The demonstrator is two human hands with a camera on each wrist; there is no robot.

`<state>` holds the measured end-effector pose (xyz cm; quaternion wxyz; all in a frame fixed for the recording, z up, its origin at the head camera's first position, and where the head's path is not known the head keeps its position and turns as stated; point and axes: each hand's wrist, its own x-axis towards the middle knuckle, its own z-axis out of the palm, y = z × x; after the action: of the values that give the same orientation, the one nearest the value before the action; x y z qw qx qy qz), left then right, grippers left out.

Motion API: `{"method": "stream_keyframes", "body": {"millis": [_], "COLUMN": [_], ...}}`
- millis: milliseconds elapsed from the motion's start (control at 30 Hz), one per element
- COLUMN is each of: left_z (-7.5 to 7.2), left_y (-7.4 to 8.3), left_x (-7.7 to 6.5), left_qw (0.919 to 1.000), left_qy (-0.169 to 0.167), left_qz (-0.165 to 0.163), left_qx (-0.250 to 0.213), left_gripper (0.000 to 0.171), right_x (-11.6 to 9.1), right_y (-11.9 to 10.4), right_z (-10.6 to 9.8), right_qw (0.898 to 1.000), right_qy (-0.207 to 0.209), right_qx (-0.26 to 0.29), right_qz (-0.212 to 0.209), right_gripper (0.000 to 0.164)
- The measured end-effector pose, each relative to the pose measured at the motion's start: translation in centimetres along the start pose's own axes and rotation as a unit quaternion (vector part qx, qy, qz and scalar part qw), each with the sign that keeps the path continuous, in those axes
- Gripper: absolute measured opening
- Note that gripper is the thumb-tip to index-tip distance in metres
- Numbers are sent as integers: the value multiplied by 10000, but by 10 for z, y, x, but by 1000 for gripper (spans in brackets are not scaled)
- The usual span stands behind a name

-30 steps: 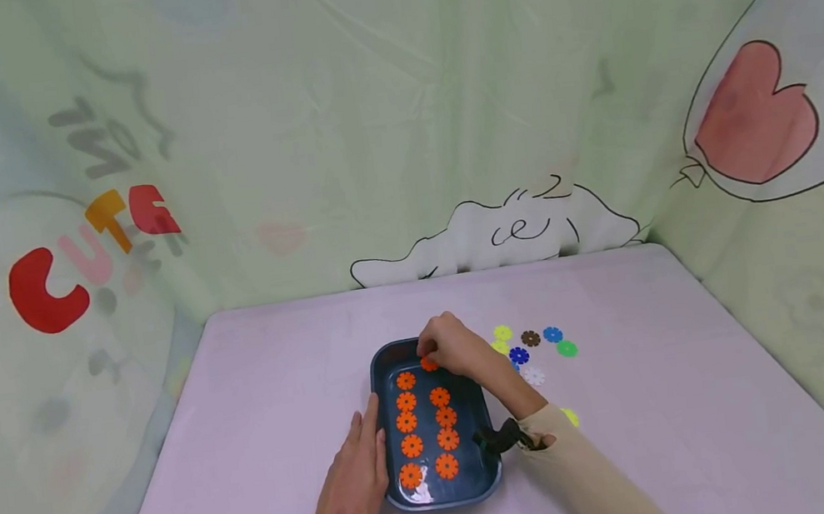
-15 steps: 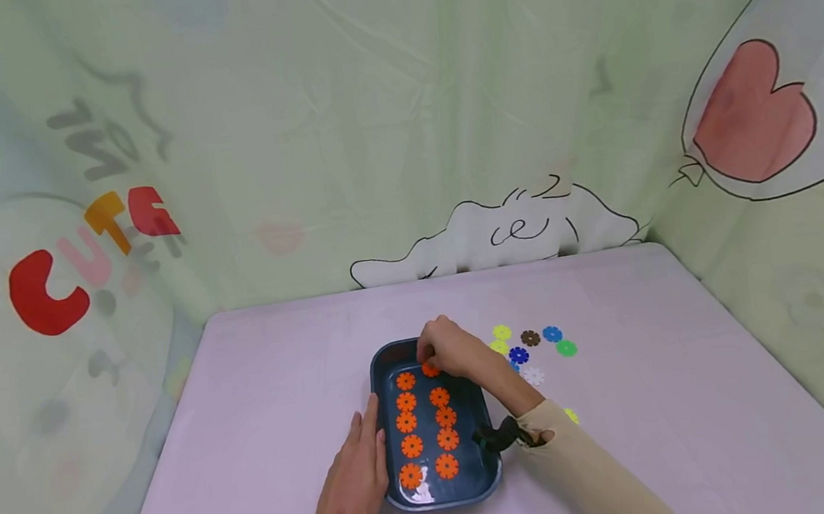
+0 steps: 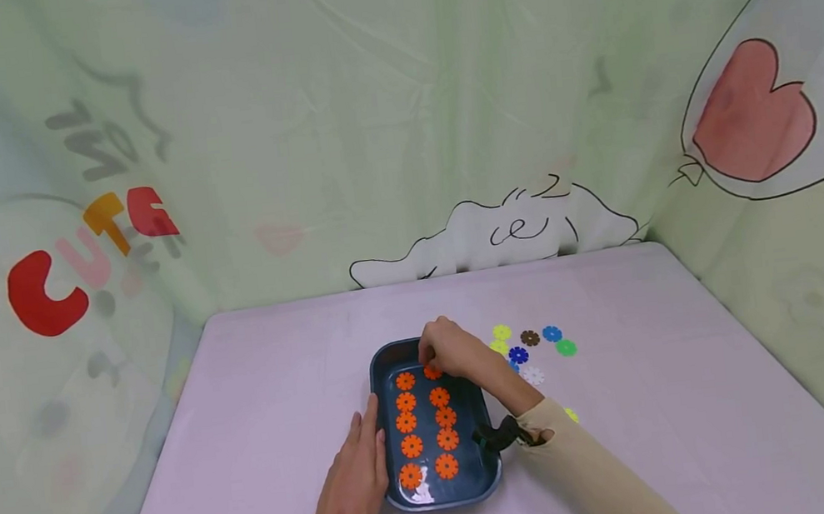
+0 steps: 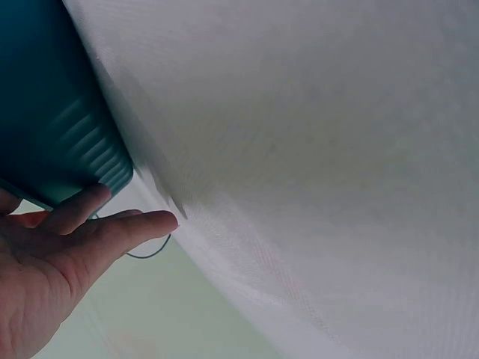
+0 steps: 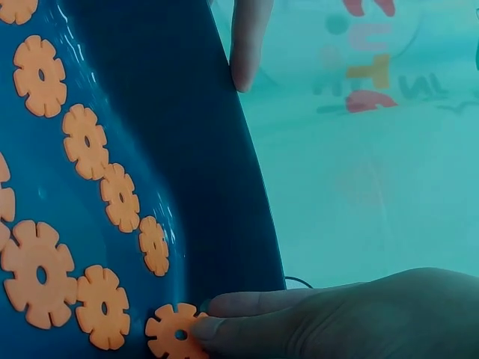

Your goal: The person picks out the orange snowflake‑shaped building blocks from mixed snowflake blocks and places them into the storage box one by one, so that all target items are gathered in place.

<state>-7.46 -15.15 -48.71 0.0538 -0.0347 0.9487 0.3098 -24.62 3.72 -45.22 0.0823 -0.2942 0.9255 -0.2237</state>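
Observation:
A dark blue rectangular tray (image 3: 472, 483) lies on the table. Inside it, notched orange interlocking discs form two lengthwise columns, a left one (image 3: 412, 445) and a right one (image 3: 448, 438). At the far end of the right column, my right hand (image 3: 455, 349) pinches another orange interlocking disc (image 5: 171, 333) low over the tray floor. That hand partly covers this disc in the head view. My left hand (image 3: 352, 474) rests along the tray's left side, fingers extended; the left wrist view shows its fingers (image 4: 75, 209) against the outer wall.
Right of the tray lie several loose discs: yellow (image 3: 502, 332), brown (image 3: 529, 338), blue (image 3: 552, 334), dark blue (image 3: 518, 355), green (image 3: 566, 348) and white (image 3: 533, 376). Another yellow disc (image 3: 571, 414) is partly behind the right sleeve (image 3: 592, 464). A printed curtain (image 3: 383, 126) stands behind the table.
The orange disc under my right hand has shifted slightly nearer, toward the right column. My left hand and the tray have stayed in place.

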Motion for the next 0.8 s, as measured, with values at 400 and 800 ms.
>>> {"method": "stream_keyframes", "body": {"millis": [400,800], "left_z": [0,1], "left_y": [-1,-1], "left_x": [0,0], "left_qw": [10000,10000], "left_qy": [26,31], "left_qz": [76,81], "left_qx": [-28,8], "left_gripper": [58,59], "right_x": [-2,-2], "right_y": [-2,-1], "right_z": [-3,-2], "right_qw": [9999,9998], "right_qy": [-47,-6], "right_qx": [-121,-187], "right_qz": [16,104], "right_gripper": [7,6]}}
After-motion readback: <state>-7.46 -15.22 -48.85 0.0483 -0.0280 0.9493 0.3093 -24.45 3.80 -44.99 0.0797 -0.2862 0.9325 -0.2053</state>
